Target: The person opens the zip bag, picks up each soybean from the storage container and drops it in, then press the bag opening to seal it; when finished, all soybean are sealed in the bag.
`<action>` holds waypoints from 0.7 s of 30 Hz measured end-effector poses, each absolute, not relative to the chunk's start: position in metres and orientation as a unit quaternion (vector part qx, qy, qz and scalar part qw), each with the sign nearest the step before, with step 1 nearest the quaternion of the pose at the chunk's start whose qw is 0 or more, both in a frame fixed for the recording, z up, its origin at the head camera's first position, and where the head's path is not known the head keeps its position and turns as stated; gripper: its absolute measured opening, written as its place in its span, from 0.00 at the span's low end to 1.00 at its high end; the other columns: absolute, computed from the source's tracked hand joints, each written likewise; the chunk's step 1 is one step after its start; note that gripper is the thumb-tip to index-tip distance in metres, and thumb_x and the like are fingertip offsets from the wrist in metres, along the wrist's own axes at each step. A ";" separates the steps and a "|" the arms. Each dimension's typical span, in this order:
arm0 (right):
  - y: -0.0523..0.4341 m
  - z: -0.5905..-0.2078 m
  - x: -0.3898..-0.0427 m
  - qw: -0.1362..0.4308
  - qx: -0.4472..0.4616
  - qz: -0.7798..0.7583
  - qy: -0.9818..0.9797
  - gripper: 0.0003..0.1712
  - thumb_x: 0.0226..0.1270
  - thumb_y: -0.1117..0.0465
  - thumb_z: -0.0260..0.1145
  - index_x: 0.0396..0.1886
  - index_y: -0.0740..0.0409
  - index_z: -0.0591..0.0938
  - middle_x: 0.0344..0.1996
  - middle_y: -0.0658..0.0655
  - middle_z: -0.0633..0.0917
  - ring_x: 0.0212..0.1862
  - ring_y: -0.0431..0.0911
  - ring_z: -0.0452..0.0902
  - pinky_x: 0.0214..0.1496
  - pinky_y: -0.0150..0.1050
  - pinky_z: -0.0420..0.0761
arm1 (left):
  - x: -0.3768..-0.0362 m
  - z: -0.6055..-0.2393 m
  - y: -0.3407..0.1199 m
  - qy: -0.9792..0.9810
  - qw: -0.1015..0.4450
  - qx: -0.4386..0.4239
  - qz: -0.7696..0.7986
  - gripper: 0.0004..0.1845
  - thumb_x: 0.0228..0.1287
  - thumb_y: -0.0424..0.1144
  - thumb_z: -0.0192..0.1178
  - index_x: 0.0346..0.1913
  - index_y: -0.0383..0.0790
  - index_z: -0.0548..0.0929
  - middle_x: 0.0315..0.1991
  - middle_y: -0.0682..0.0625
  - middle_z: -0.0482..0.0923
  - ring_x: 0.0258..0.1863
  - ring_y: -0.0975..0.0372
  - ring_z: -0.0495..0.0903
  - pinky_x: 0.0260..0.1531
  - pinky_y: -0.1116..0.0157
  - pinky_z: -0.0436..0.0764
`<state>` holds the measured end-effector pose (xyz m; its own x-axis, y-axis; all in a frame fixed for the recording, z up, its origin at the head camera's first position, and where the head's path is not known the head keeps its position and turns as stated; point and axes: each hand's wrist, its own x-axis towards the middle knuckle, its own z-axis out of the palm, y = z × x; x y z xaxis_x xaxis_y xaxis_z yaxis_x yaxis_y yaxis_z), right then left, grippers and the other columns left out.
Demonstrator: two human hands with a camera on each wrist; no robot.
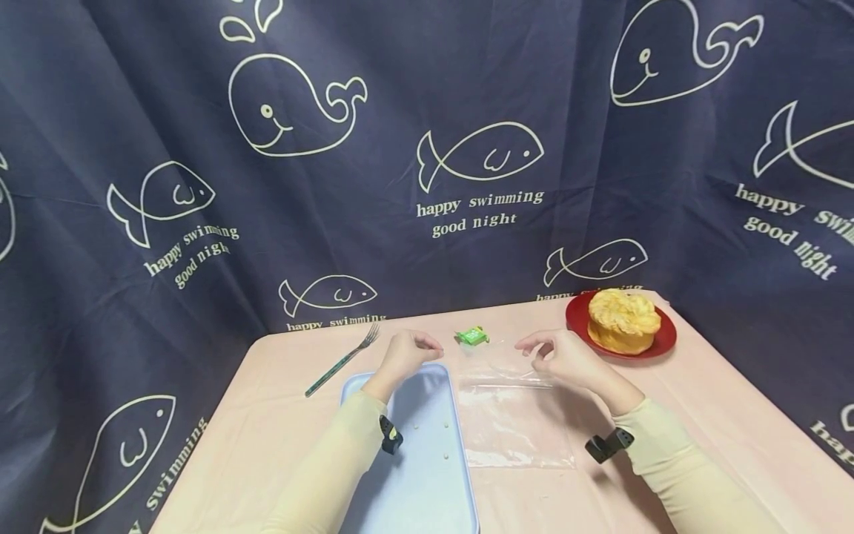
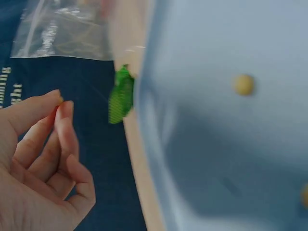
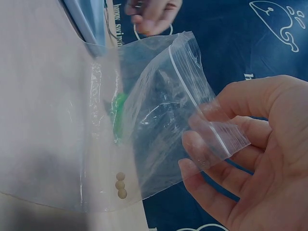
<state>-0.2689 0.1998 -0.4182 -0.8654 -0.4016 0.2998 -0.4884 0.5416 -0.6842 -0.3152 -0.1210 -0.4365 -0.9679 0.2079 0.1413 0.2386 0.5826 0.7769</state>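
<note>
Above the far end of the blue tray (image 1: 416, 493), my left hand (image 1: 410, 354) pinches a small yellow soybean (image 2: 60, 100) between thumb and fingertip. My right hand (image 1: 567, 360) grips the zip edge of a clear plastic zip bag (image 1: 517, 434), fingers curled at its mouth and lifting that end. The rest of the bag lies on the table, right of the tray. Three soybeans (image 3: 121, 185) sit together inside the bag. A few more soybeans (image 1: 446, 456) are scattered on the tray floor, one of them a round soybean (image 2: 244, 84) in the left wrist view.
A green wrapped packet (image 1: 472, 336) lies beyond the bag. Left of the tray is a fork (image 1: 342, 360) with a dark green handle. At the back right, a red plate (image 1: 575, 315) bears a golden bread (image 1: 622, 322). A dark printed curtain (image 1: 467, 259) hangs behind the table.
</note>
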 end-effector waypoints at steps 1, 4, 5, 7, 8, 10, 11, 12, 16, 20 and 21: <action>0.200 -0.418 -0.269 0.054 0.254 0.407 -0.876 0.20 0.54 0.76 0.61 0.47 0.64 0.88 0.33 0.51 0.87 0.35 0.47 0.83 0.37 0.34 0.81 | -0.315 -0.433 -0.120 -0.885 0.030 -0.128 -0.447 0.03 0.59 0.35 0.74 0.34 0.39 0.91 0.32 0.53 0.88 0.35 0.63 0.85 0.42 0.62 0.82; 0.200 -0.418 -0.268 0.053 0.252 0.409 -0.875 0.21 0.54 0.76 0.61 0.47 0.64 0.88 0.34 0.52 0.87 0.35 0.47 0.83 0.37 0.34 0.81 | -0.314 -0.423 -0.114 -0.874 0.059 -0.131 -0.465 0.03 0.59 0.36 0.74 0.35 0.40 0.91 0.33 0.53 0.89 0.35 0.61 0.86 0.41 0.61 0.83; 0.200 -0.417 -0.268 0.053 0.252 0.411 -0.875 0.21 0.54 0.76 0.61 0.47 0.64 0.88 0.34 0.52 0.87 0.35 0.47 0.83 0.36 0.34 0.81 | -0.313 -0.420 -0.111 -0.869 0.065 -0.132 -0.472 0.04 0.60 0.36 0.74 0.36 0.40 0.91 0.33 0.53 0.89 0.35 0.61 0.87 0.42 0.61 0.83; 0.199 -0.417 -0.268 0.051 0.251 0.412 -0.874 0.21 0.53 0.76 0.61 0.47 0.64 0.88 0.34 0.52 0.87 0.34 0.47 0.82 0.35 0.34 0.80 | -0.312 -0.417 -0.106 -0.858 0.076 -0.135 -0.489 0.04 0.60 0.36 0.74 0.36 0.41 0.92 0.34 0.53 0.89 0.36 0.62 0.87 0.43 0.61 0.83; 0.199 -0.417 -0.267 0.051 0.250 0.413 -0.874 0.21 0.53 0.76 0.61 0.47 0.64 0.88 0.34 0.52 0.87 0.34 0.47 0.82 0.35 0.34 0.80 | -0.311 -0.416 -0.104 -0.853 0.079 -0.137 -0.498 0.04 0.60 0.36 0.74 0.36 0.41 0.92 0.34 0.53 0.89 0.36 0.62 0.87 0.43 0.61 0.83; 0.199 -0.417 -0.266 0.052 0.248 0.412 -0.875 0.21 0.53 0.76 0.61 0.46 0.64 0.88 0.33 0.51 0.87 0.34 0.47 0.82 0.35 0.34 0.80 | -0.309 -0.415 -0.099 -0.840 0.082 -0.147 -0.516 0.04 0.60 0.36 0.74 0.37 0.41 0.92 0.34 0.53 0.90 0.37 0.62 0.88 0.44 0.61 0.83; 0.199 -0.417 -0.266 0.053 0.248 0.412 -0.875 0.21 0.53 0.76 0.61 0.46 0.64 0.88 0.33 0.51 0.87 0.34 0.46 0.82 0.35 0.34 0.80 | -0.308 -0.415 -0.096 -0.835 0.082 -0.151 -0.523 0.04 0.60 0.35 0.74 0.37 0.41 0.92 0.34 0.53 0.90 0.36 0.62 0.88 0.44 0.62 0.83; 0.198 -0.417 -0.266 0.053 0.247 0.412 -0.875 0.20 0.53 0.76 0.61 0.46 0.64 0.88 0.33 0.51 0.87 0.34 0.47 0.82 0.35 0.34 0.80 | -0.308 -0.414 -0.094 -0.832 0.082 -0.156 -0.526 0.04 0.60 0.35 0.74 0.37 0.41 0.92 0.34 0.53 0.90 0.36 0.63 0.88 0.43 0.63 0.83; 0.197 -0.417 -0.266 0.055 0.250 0.411 -0.875 0.20 0.54 0.76 0.62 0.46 0.64 0.88 0.33 0.52 0.87 0.34 0.46 0.82 0.36 0.34 0.81 | -0.305 -0.411 -0.081 -0.826 0.079 -0.180 -0.529 0.04 0.59 0.35 0.75 0.36 0.41 0.92 0.34 0.54 0.89 0.33 0.64 0.86 0.38 0.65 0.83; 0.196 -0.416 -0.267 0.052 0.249 0.406 -0.878 0.20 0.54 0.75 0.62 0.46 0.63 0.89 0.33 0.51 0.87 0.35 0.46 0.83 0.38 0.35 0.81 | -0.302 -0.409 -0.068 -0.829 0.077 -0.215 -0.511 0.04 0.57 0.34 0.76 0.36 0.41 0.92 0.35 0.56 0.89 0.33 0.63 0.85 0.36 0.68 0.81; 0.196 -0.415 -0.267 0.052 0.251 0.404 -0.878 0.20 0.54 0.75 0.62 0.47 0.63 0.89 0.34 0.51 0.88 0.35 0.46 0.83 0.39 0.35 0.81 | -0.302 -0.408 -0.065 -0.832 0.075 -0.222 -0.503 0.04 0.57 0.33 0.76 0.36 0.42 0.92 0.35 0.57 0.89 0.33 0.63 0.85 0.35 0.68 0.81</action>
<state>-0.2674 0.1961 -0.4154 -0.8683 -0.3989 0.2947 -0.4833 0.5473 -0.6833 -0.3017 -0.0645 -0.4079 -0.8897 0.2942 0.3493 0.4460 0.3952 0.8031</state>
